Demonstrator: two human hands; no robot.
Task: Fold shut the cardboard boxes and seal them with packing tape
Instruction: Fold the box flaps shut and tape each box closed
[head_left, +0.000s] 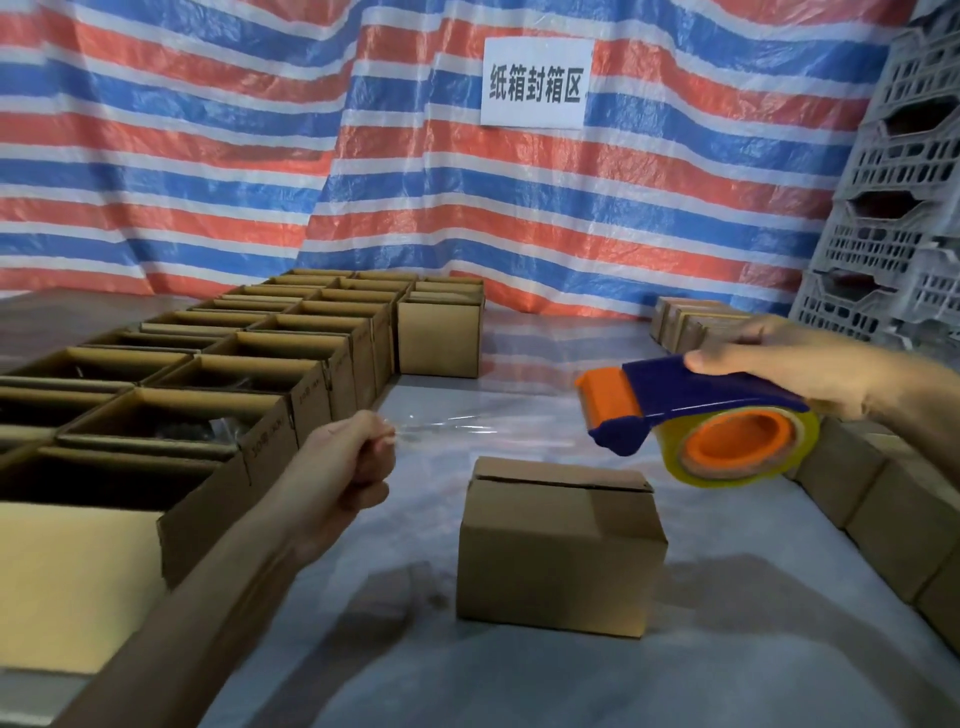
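Observation:
A small cardboard box (558, 540) stands on the grey table in front of me, its top flaps folded down with a seam showing. Above it my right hand (789, 364) grips a blue and orange tape dispenser (696, 415) loaded with a roll of clear tape. My left hand (348, 467) pinches the free end of the clear tape strip (457, 428), which stretches through the air from the dispenser to my fingers, above and behind the box.
Several open cardboard boxes (218, 384) stand in rows on the left. Closed boxes (883, 499) line the right edge. Grey plastic crates (904, 197) are stacked at the far right. A striped tarp with a white sign (537, 83) hangs behind.

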